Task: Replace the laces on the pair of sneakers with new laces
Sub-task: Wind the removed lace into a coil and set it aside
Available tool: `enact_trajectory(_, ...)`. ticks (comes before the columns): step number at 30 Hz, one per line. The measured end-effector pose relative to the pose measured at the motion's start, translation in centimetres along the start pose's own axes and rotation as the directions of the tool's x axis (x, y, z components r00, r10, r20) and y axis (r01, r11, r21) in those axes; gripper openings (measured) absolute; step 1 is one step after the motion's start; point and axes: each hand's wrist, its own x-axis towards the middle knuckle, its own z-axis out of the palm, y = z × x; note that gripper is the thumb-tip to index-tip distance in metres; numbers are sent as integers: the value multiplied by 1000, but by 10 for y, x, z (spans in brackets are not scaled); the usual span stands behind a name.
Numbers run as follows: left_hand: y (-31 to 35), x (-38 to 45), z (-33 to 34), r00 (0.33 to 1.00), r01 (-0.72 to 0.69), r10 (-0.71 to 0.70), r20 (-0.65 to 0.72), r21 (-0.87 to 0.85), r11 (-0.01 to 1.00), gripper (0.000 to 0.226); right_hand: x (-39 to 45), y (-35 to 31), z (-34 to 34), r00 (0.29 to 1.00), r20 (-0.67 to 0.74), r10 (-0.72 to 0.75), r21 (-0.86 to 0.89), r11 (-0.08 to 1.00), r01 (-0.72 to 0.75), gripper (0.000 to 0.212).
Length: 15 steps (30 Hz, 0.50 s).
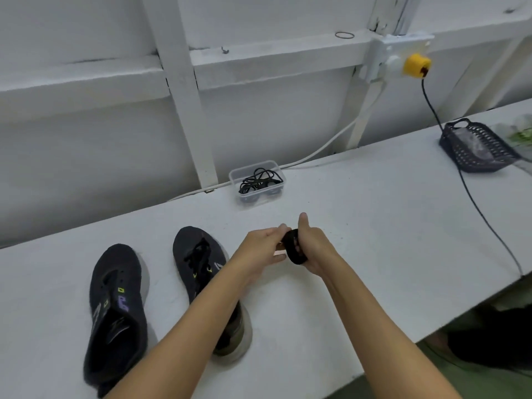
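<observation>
Two dark sneakers stand on the white bench. The left sneaker (116, 309) has bare eyelets with no lace. The right sneaker (198, 263) has a black lace in its eyelets, and my left forearm crosses over its heel. Above the bench to the right of the shoes, my right hand (313, 249) grips a coiled bundle of black lace (293, 246), thumb pointing up. My left hand (266, 246) pinches the bundle from its left side. A clear plastic tub (257, 181) near the wall holds more loose black laces.
The white bench (374, 226) runs along a white panelled wall. A dark plastic basket (478, 145) sits at the far right. A black cable (483, 220) from a yellow plug (416, 64) trails across the bench to its front edge. A white cable lies along the wall.
</observation>
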Motion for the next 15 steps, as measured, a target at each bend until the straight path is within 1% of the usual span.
enact_trajectory(2, 0, 7, 0, 998, -21, 18, 55, 54, 998, 20, 9, -1, -4, 1000, 11, -5, -23, 1000, 6, 67)
enact_trajectory(3, -1, 13, 1, 999, -36, 33, 43, 61, 997, 22, 14, -2, -4, 1000, 19, -6, -17, 1000, 7, 67)
enact_trajectory(5, -1, 30, 2, 998, -47, 50, -45, 59, 997, 25, 22, -3, -3, 999, 34, -23, 15, 1000, 23, 67)
enact_trajectory(9, 3, 65, 2, 986, -16, 23, -164, 42, 999, 24, 42, -3, -13, 982, 116, -151, 77, 987, 143, 63)
enact_trajectory(10, 3, 74, 1, 983, -3, 9, -186, 34, 999, 25, 47, -1, -17, 972, 145, -183, 91, 981, 171, 58)
enact_trajectory(11, 2, 81, 1, 979, 12, -5, -203, 33, 999, 25, 50, 0, -21, 966, 155, -208, 90, 976, 196, 47)
enact_trajectory(12, 0, 87, 2, 976, 28, -18, -219, 44, 999, 24, 53, 2, -25, 964, 135, -228, 71, 973, 220, 35)
enact_trajectory(13, -3, 93, 3, 972, 45, -30, -231, 60, 997, 23, 55, 2, -28, 964, 94, -247, 20, 969, 246, 29)
enact_trajectory(15, -8, 100, 8, 969, 61, -30, -243, 120, 991, 22, 58, 3, -31, 952, -2, -306, -138, 943, 303, 23)
